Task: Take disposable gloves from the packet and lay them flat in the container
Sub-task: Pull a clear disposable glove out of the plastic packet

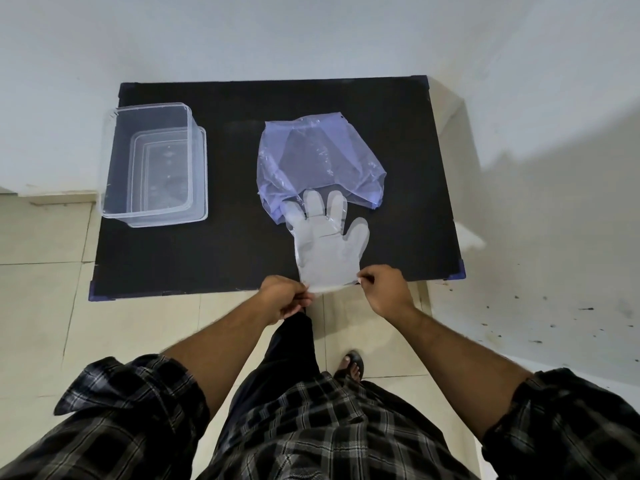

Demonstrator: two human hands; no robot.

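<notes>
Gloves: one clear glove [325, 244] is out of the packet [320, 161] and lies spread on the black worktop [214, 258], its tips overlapping the packet's near edge. The left hand [282, 297] and the right hand [384, 289] each pinch one corner of its cuff with closed fingers. The container [152, 164], well to the left of the packet, looks empty, so nothing is laid in yet. Nothing stands between the glove and the container.
</notes>
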